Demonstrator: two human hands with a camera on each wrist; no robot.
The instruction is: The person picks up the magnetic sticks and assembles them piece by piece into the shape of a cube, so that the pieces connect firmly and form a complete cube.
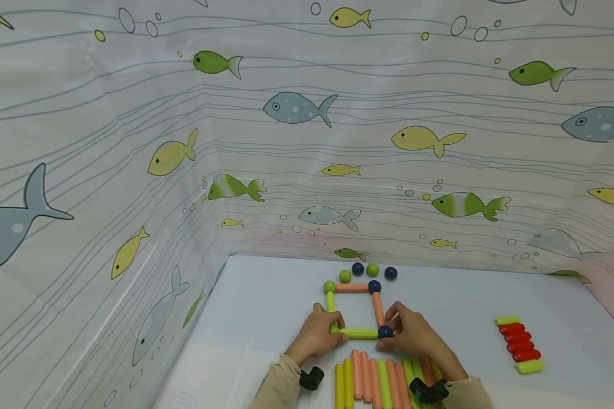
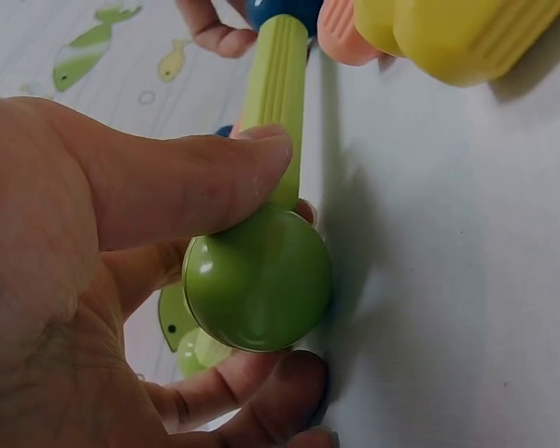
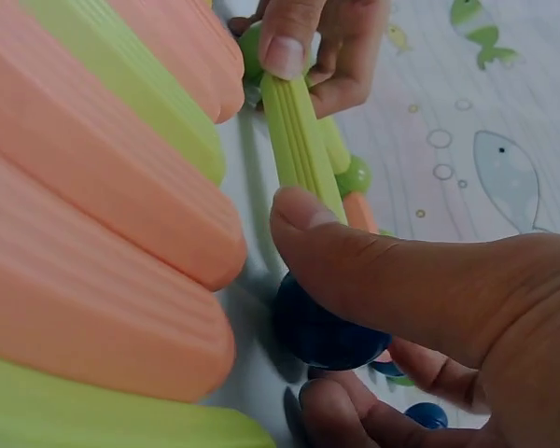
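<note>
A four-sided frame of sticks and balls lies on the white table, with a green ball (image 1: 330, 287) and a dark blue ball (image 1: 374, 286) at its far corners. My left hand (image 1: 318, 334) grips the near left corner, its thumb on the near light green stick (image 2: 278, 84) beside the green ball (image 2: 259, 280). My right hand (image 1: 414, 339) holds the near right corner, thumb on the same stick (image 3: 301, 140) next to the dark blue ball (image 3: 327, 327). An orange stick (image 1: 352, 288) forms the far side, another (image 1: 378, 309) the right side.
Loose green and blue balls (image 1: 372, 270) lie beyond the frame. A row of yellow, orange and green sticks (image 1: 366, 378) lies just in front of the hands. Short red and green pieces (image 1: 519, 346) are lined up at the right. Fish-patterned sheeting (image 1: 297, 170) surrounds the table.
</note>
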